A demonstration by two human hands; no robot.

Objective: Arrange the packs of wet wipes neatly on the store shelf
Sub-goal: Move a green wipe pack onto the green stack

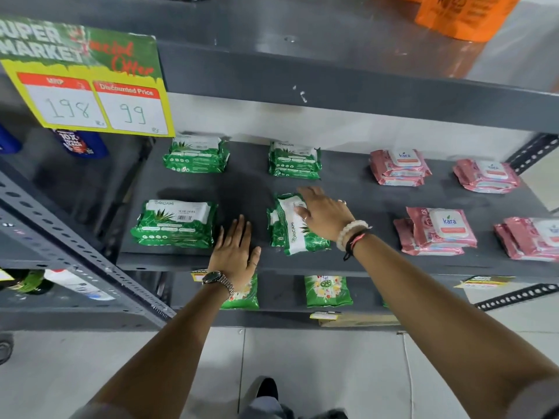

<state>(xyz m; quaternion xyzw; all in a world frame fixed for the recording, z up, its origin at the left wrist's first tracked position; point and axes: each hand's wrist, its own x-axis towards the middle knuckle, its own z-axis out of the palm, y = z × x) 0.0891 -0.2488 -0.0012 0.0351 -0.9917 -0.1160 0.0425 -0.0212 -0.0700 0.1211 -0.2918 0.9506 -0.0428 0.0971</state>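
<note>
On the dark grey shelf [251, 189] lie small stacks of wet wipes. Green packs sit at the back left [196, 154], back middle [295, 160] and front left [175, 223]. A fourth green stack [292, 234] at front middle is turned askew. My right hand [323, 214] rests flat on its top pack, fingers spread, not gripping it. My left hand [234, 252] lies open on the bare shelf between the front green stacks. Pink packs lie at the back right [399, 167], far back right [487, 176], front right [438, 232] and far front right [529, 238].
A yellow and green price sign [87, 86] hangs from the shelf above at left. Blue bottles [81, 145] stand behind it. Green pouches [328, 291] lie on the lower shelf. An orange bag [462, 16] sits on the top shelf. A perforated metal upright [75, 252] runs along the left.
</note>
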